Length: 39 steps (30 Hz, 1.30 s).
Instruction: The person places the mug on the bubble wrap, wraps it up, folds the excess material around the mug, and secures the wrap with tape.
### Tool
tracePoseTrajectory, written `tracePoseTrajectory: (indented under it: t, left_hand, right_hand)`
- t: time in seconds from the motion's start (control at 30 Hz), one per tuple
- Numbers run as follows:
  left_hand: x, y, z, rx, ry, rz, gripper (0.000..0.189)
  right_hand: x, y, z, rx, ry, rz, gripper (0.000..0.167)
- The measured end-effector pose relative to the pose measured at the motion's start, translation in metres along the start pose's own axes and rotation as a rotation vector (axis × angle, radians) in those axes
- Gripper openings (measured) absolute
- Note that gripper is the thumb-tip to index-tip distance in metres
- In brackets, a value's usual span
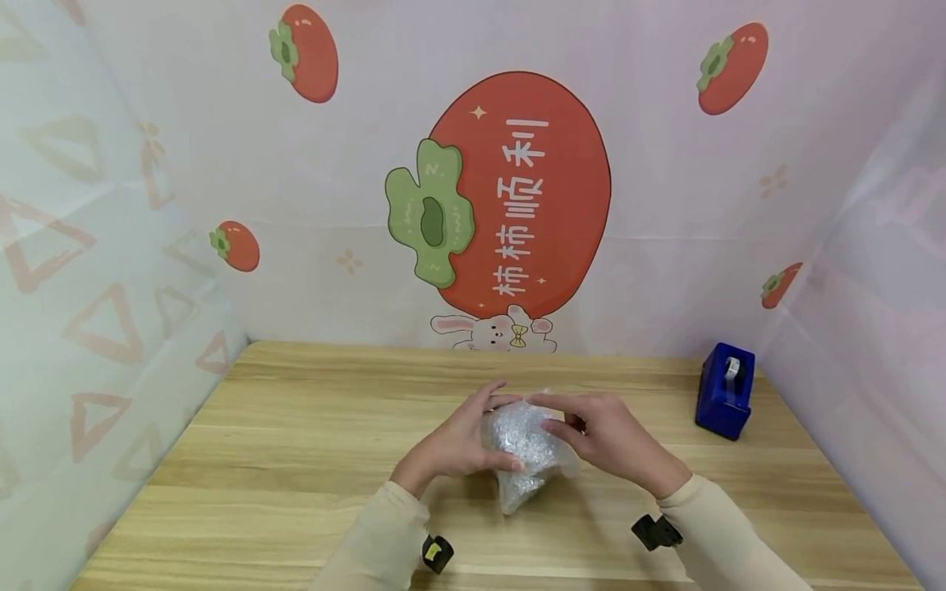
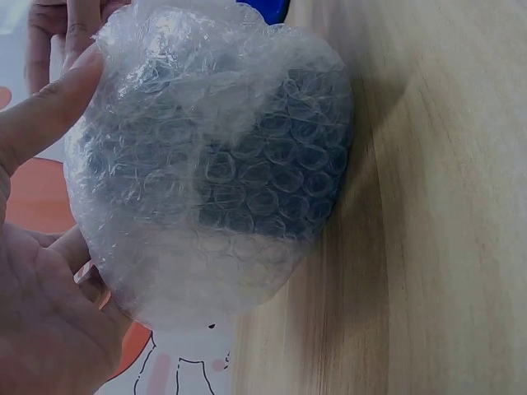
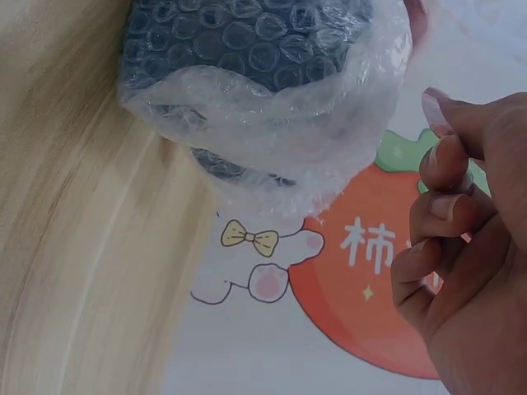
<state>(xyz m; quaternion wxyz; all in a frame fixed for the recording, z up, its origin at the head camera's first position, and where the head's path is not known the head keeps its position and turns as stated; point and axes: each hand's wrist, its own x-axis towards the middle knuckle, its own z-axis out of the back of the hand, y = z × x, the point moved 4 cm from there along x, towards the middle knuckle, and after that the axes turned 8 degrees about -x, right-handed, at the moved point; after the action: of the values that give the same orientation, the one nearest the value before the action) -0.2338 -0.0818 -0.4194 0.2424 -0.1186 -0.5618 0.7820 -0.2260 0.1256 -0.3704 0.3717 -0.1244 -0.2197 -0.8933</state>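
Note:
A bundle in clear bubble wrap (image 1: pixel 528 439), with something dark blue showing through, sits tilted over the table in front of the person. From its left side the left hand (image 1: pixel 463 435) grips it, thumb low on the near face and fingers behind. The right hand (image 1: pixel 609 431) is at the bundle's upper right, with the forefinger stretched along its top. In the right wrist view, that hand (image 3: pixel 469 214) has curled fingers, and a small pale, see-through piece like tape (image 3: pixel 435 113) shows at the pinched fingertips.
A blue tape dispenser (image 1: pixel 726 392) with a roll of tape stands at the back right of the wooden table (image 1: pixel 310 460). Behind the table hangs a sheet printed with persimmons (image 1: pixel 543 197) and a rabbit. Pale printed sheets close off both sides.

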Motion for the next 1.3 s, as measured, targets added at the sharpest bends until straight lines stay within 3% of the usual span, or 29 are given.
tracePoseTrajectory:
  t: [0.5, 1.3]
  left_hand:
    - [-0.001, 0.003, -0.002, -0.044, 0.006, 0.016, 0.116]
    - [-0.001, 0.003, 0.0, 0.012, 0.002, 0.028, 0.112]
  right_hand:
    - [0.003, 0.005, -0.011, -0.241, 0.006, 0.072, 0.04]
    - [0.001, 0.004, -0.014, -0.29, -0.059, 0.039, 0.042]
